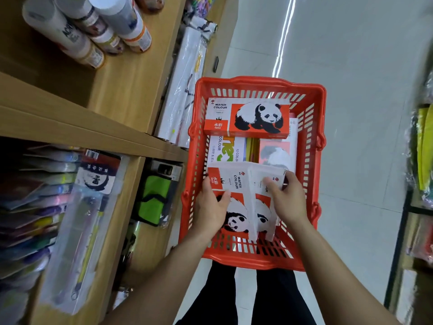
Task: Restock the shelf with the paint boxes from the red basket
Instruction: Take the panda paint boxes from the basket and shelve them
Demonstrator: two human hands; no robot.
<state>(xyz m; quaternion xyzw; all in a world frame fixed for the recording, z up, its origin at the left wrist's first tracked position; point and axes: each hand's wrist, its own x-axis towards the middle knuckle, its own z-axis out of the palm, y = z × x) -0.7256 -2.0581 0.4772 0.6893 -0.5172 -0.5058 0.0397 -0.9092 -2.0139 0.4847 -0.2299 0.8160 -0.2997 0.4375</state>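
A red plastic basket (314,146) sits on the floor in front of me with several paint boxes inside. My left hand (209,211) grips a red-and-white panda watercolour box (236,184) tilted up at the near end of the basket. My right hand (287,199) holds a second panda box (263,207) right beside the first. Another panda watercolour box (248,117) lies flat across the far end. Beneath it lie a white box with green lettering (226,150) and a pale panda box (275,153). The wooden shelf (131,80) stands to my left.
White paint tubes (93,26) lie on the upper shelf board. Lower compartments hold coloured packets (35,202), a long clear pack (77,231) and a green-and-black pouch (154,198). Wrapped white canvases (182,90) lean by the shelf. Another rack (419,184) stands at the right. My black-trousered legs show below.
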